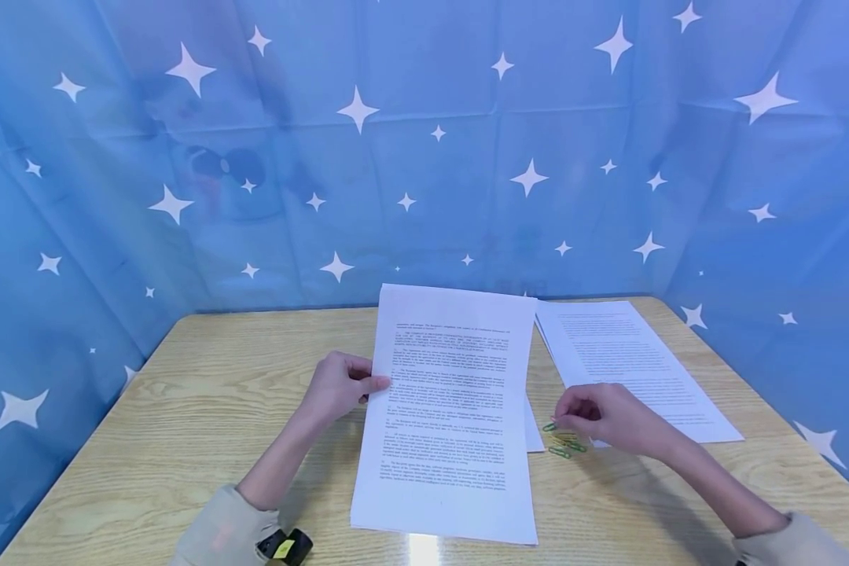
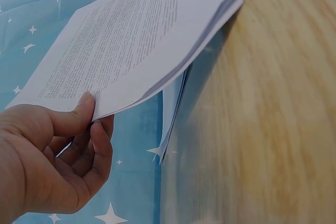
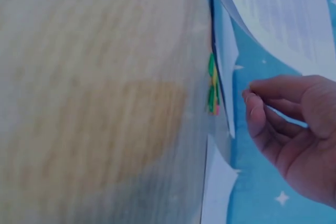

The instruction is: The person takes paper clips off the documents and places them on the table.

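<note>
My left hand (image 1: 339, 385) pinches a stack of printed sheets (image 1: 446, 424) at its left edge, thumb on the printed face and fingers behind. The stack is raised and tilted, its printed side facing me. In the left wrist view the sheets (image 2: 121, 40) bow slightly and show several layers along the edge. My right hand (image 1: 608, 417) hovers above the table right of the stack, thumb and index fingertips together. I cannot tell whether something small is between them. Green and yellow paper clips (image 1: 562, 444) lie in a small pile just below those fingertips.
Another printed stack (image 1: 630, 369) lies on the wooden table (image 1: 184, 424) at the back right. More paper (image 1: 533, 428) shows from behind the raised sheets. A blue curtain with white stars (image 1: 424, 157) hangs around the table's back and sides.
</note>
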The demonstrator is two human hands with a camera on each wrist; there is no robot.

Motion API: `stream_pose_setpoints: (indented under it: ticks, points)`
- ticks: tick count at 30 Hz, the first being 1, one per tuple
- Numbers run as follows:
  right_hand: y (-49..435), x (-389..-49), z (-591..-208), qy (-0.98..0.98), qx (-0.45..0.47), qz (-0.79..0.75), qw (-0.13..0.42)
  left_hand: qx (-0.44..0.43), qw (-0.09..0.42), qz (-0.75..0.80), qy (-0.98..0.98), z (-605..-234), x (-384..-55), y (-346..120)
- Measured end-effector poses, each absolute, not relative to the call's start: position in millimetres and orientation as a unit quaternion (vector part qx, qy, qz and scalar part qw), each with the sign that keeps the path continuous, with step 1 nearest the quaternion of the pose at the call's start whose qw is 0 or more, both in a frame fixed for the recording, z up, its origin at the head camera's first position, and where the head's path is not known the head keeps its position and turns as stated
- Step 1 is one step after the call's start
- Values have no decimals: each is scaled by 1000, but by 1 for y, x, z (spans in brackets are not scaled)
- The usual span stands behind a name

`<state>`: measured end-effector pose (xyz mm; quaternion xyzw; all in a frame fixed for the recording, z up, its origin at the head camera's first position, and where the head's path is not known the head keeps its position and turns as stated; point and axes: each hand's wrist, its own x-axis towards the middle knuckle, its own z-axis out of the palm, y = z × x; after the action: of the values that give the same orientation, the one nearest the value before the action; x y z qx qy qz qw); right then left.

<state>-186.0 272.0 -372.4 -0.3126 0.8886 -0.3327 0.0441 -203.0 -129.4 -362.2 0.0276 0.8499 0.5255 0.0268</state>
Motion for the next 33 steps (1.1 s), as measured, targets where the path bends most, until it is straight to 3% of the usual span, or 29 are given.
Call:
stream_pose_setpoints:
  ticks: [8,16,33]
  points:
    - [268,-196,-368,890,-276,-363,16,26,28,524,851,-362,-203,-131]
    - [254,-206,-364,871,-241,-427,27,30,25,528,848,-362,-203,-131]
    - [232,-218,-359,821,-284,-481,121,24,30,551,833,-360,-204,-135]
